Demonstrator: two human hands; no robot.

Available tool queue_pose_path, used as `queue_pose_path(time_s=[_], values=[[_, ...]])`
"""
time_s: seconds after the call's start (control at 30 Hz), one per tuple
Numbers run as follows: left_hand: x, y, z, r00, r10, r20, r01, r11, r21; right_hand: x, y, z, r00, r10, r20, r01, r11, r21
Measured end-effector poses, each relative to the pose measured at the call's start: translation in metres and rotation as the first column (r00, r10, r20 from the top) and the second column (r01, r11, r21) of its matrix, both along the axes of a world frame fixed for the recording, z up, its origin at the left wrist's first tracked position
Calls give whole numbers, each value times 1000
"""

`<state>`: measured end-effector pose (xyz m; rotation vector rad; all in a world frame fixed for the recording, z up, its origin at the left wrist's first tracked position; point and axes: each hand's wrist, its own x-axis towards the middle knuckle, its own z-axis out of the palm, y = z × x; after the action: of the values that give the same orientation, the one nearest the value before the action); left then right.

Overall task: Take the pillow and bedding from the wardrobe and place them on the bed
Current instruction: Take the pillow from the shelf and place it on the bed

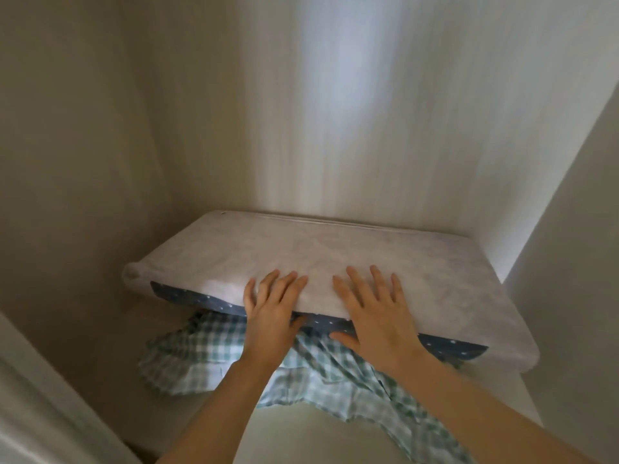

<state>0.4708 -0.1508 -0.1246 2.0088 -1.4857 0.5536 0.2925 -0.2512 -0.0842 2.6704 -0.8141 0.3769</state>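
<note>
The pillow (321, 262) lies flat on a shelf (335, 426) inside the wardrobe (100, 128), its long edge facing the person. It rests on a dark blue dotted cloth (181, 294), and a green checked sheet (207, 353) lies crumpled beneath that, spilling forward over the shelf front.

Hand state:
- The left hand (268, 309) lies on the near edge of the pillow, fingers spread over the top; the thumb appears to reach toward the underside, but whether it has closed on the edge cannot be told
- The right hand (375, 313) lies palm down on the top, fingers spread and open, thumb extended along the front edge. It grips nothing

Judged step: taking hold of the stack for removal.

Recommended procedure:
1. Slide both thumbs, or the whole hands, under the lowest cloth layer so the pillow and bedding lift as one load
2. Set the hands wider apart toward the pillow ends; the soft pillow is likely to sag if held near the middle only
3. Gather the loose checked sheet before pulling; it may drag or snag on the shelf edge
4. Draw the load straight out, level, clear of the wardrobe sides
</note>
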Motion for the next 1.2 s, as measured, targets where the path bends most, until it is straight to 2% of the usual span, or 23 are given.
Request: queue_pose_path(time_s=[0.3,0.53,0.77,0.9,1.03,1.1,1.13,1.2], values=[[-1,-19,12,997,7,-78,-17,991,-132,14,-14,5,999,-17,50,19,999,-44],[1,-31,34,999,14,-37,-23,970,-243,17,-23,27,996,11,91,-1,994,-108],[-6,-40,88,999,29,45,-10,925,-379,8,-34,67,963,93,252,-39,977,-209],[-25,-33,129,992,21,124,38,887,-460,-10,-26,96,908,169,383,-59,957,-283],[-52,-19,180,982,59,178,37,872,-489,-32,-13,142,782,311,541,-66,904,-423],[-110,13,221,965,127,229,21,835,-551,-87,13,183,675,407,615,-93,874,-477],[-115,14,225,972,116,206,16,837,-547,-89,15,187,661,399,635,-64,874,-482],[-176,44,241,964,174,199,-23,804,-594,-149,47,207,623,366,692,-79,909,-409]])
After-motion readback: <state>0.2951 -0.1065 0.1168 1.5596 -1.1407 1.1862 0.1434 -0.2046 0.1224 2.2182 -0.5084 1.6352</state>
